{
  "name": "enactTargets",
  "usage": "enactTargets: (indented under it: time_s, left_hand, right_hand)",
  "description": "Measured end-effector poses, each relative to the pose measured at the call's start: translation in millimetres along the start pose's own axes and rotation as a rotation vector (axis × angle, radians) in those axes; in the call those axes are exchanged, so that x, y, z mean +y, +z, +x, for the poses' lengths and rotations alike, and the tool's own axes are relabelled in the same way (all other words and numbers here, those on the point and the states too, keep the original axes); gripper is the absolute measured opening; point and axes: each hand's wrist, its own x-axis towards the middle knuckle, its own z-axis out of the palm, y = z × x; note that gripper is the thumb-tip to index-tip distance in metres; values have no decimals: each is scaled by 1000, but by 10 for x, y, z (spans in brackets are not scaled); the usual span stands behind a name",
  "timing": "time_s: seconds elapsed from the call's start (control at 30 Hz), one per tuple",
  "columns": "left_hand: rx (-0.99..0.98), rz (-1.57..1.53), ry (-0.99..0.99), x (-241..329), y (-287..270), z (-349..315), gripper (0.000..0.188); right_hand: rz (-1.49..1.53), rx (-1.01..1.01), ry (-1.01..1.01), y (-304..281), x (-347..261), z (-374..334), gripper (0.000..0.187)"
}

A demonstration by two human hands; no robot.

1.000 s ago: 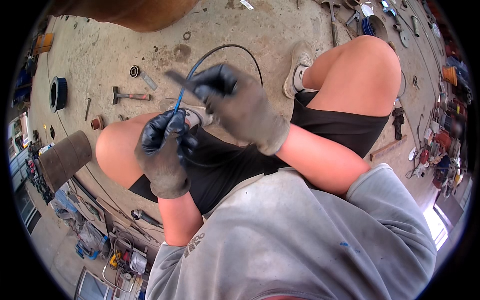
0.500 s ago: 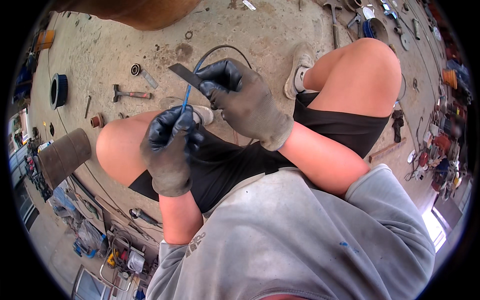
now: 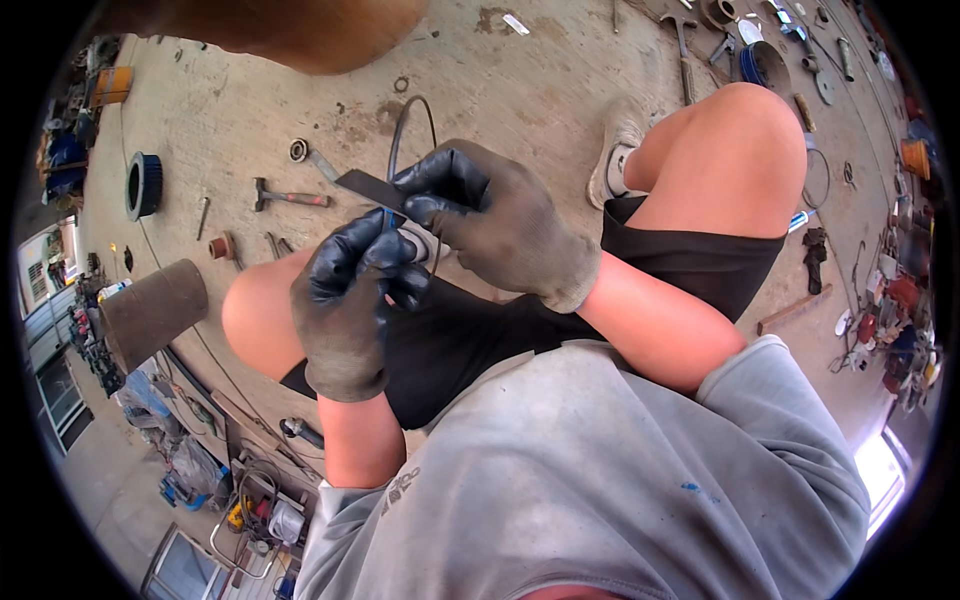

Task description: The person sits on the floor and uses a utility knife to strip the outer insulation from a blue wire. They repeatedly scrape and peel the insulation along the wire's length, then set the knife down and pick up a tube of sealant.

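Note:
Both my hands wear brown gloves with black-coated fingers, and they meet above my lap. My right hand (image 3: 515,225) pinches a flat dark strip (image 3: 366,187), which points to the left across a thin cable. The cable (image 3: 393,148) bends in a dark loop above the hands and shows a blue stretch (image 3: 389,217) between them. My left hand (image 3: 345,300), just below the strip, has its fingers closed on that blue stretch. The cable's end is hidden by the gloves. The strip's kind does not show plainly.
A hammer (image 3: 290,198), a bearing (image 3: 299,150) and a blue-black ring (image 3: 144,186) lie on the concrete to the left. A rusty cylinder (image 3: 155,314) is beside my left knee. Upper right are another hammer (image 3: 684,60) and a blue-rimmed round part (image 3: 764,64). A large brown object (image 3: 300,30) fills the top left.
My hands have come closer together, and the right hand with the strip has moved down toward the left. Less of the blue cable shows between them. The view has shifted slightly.

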Motion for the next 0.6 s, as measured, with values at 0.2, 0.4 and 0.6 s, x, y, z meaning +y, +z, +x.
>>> enactTargets:
  time_s: [0.2,0.4,0.6]
  left_hand:
    - [-47,-13,28,292,85,-12,28]
    - [-363,-97,132,1070,383,38,49]
    - [-299,-252,246,1680,535,102,43]
  right_hand:
    - [-42,27,-213,-55,-185,-30,20]
    - [177,75,-298,-351,-957,338,24]
    - [-44,98,-528,-490,-1810,744,19]
